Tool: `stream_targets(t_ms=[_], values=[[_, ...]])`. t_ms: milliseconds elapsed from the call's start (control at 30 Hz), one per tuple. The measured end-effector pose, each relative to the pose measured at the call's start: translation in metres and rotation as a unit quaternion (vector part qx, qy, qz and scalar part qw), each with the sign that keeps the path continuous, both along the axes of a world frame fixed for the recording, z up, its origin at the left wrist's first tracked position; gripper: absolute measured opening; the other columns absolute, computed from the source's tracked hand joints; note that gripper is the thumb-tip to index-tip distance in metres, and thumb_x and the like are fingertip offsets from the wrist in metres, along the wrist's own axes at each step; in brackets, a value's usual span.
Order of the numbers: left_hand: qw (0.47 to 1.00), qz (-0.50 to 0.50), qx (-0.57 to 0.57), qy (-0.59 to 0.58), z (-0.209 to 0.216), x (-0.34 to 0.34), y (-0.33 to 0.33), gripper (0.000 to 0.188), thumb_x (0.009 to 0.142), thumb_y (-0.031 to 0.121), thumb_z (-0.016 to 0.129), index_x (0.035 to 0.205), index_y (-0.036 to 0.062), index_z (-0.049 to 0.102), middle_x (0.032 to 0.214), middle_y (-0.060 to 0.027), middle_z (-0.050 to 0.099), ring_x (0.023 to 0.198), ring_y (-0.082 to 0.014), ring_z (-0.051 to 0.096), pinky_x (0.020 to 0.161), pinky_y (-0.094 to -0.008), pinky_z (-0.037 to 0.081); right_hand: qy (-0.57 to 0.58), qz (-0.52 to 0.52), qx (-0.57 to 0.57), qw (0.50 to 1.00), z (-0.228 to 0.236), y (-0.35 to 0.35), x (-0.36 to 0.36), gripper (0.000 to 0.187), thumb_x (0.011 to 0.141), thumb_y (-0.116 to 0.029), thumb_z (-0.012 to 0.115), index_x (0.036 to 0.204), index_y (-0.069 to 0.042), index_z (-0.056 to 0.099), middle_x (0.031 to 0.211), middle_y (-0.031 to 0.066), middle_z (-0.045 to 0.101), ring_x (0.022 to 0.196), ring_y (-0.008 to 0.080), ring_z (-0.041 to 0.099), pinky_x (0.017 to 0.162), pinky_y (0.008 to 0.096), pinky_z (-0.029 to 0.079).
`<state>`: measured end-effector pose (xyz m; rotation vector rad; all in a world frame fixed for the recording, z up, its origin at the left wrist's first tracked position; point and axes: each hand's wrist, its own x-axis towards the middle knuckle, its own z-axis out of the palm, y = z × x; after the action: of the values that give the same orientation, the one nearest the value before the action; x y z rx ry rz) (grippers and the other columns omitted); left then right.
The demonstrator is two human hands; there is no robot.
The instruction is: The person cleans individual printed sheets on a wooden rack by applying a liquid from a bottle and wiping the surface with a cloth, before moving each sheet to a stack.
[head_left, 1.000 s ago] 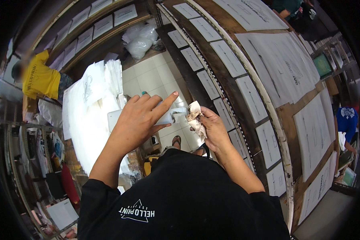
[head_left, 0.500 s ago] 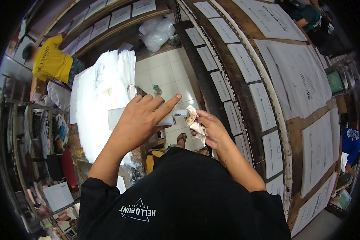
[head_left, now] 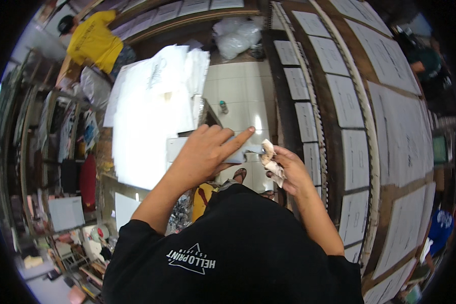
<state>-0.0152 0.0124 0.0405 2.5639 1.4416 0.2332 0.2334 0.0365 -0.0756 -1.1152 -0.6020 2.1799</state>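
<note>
My left hand [head_left: 207, 153] grips a flat, whitish rectangular piece [head_left: 174, 148] from above, thumb underneath and index finger stretched out to the right. The piece's left end shows beyond the wrist. Its right end, with a dark patch near the edge, reaches toward my right hand [head_left: 294, 171]. Pinched in the right fingers is a crumpled, stained off-white cloth [head_left: 272, 164], its top close to the piece's right end. I cannot tell whether cloth and piece touch.
A tall stack of white sheets [head_left: 147, 121] stands on the left. Along the right run long boards [head_left: 334, 55] with rows of printed white panels. A small bottle [head_left: 223, 107] stands on the tiled floor [head_left: 238, 83]. A person in a yellow shirt [head_left: 95, 41] works at the far left.
The whole view has shifted, so the surroundings and both hands appear farther right. Both hands keep their holds on the piece and the cloth.
</note>
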Motion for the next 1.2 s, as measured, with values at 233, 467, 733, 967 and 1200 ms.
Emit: stream_targets(t_ms=[233, 467, 733, 967, 1200], values=[[0.967, 0.151, 0.049, -0.197, -0.096, -0.040, -0.028, 0.087, 0.074, 0.018, 0.085, 0.150, 0.0046, 0.043, 0.119, -0.0160, 0.063, 0.108, -0.0363, 0.060, 0.097, -0.0452, 0.047, -0.009, 0.013, 0.021, 1.000, -0.002, 0.007, -0.016, 0.033, 0.099, -0.002, 0.046, 0.128, 0.004, 0.061, 0.105, 0.0098, 0.070, 0.081, 0.0139, 0.066, 0.064, 0.0274, 0.053], [0.778, 0.491, 0.149, -0.362, -0.205, -0.084, -0.050, 0.071, 0.083, 0.024, 0.086, 0.135, -0.0024, 0.046, 0.117, -0.0202, 0.062, 0.109, -0.0275, 0.063, 0.095, -0.0370, 0.050, -0.050, -0.020, 0.055, 0.997, 0.009, -0.002, -0.006, 0.033, 0.097, 0.000, 0.047, 0.126, 0.004, 0.062, 0.107, 0.0105, 0.071, 0.089, 0.0154, 0.070, 0.073, 0.0274, 0.057], [0.707, 0.567, 0.207, -0.368, -0.266, -0.128, -0.050, 0.077, 0.085, 0.031, 0.085, 0.135, -0.0085, 0.042, 0.128, -0.0249, 0.053, 0.115, -0.0329, 0.056, 0.100, -0.0412, 0.046, -0.071, -0.099, 0.099, 0.988, 0.038, -0.035, 0.050, 0.031, 0.097, 0.000, 0.050, 0.124, 0.005, 0.063, 0.110, 0.0117, 0.072, 0.092, 0.0160, 0.071, 0.080, 0.0289, 0.057], [0.661, 0.597, 0.192, -0.412, -0.287, -0.125, -0.047, 0.082, 0.084, 0.027, 0.086, 0.140, -0.0070, 0.036, 0.131, -0.0259, 0.051, 0.117, -0.0348, 0.056, 0.101, -0.0421, 0.049, -0.177, -0.148, 0.182, 0.956, 0.122, -0.086, 0.099, 0.029, 0.093, 0.002, 0.050, 0.117, 0.005, 0.066, 0.102, 0.0087, 0.072, 0.088, 0.0144, 0.069, 0.079, 0.0289, 0.055], [0.701, 0.602, 0.344, -0.169, -0.261, -0.090, -0.053, 0.104, 0.086, 0.047, 0.080, 0.153, -0.0083, 0.023, 0.151, -0.0292, 0.030, 0.141, -0.0405, 0.034, 0.119, -0.0506, 0.030, -0.446, -0.207, 0.303, 0.816, 0.238, -0.096, 0.201, 0.032, 0.094, -0.012, 0.056, 0.118, 0.003, 0.069, 0.115, 0.0130, 0.071, 0.100, 0.0173, 0.069, 0.086, 0.0310, 0.054]])
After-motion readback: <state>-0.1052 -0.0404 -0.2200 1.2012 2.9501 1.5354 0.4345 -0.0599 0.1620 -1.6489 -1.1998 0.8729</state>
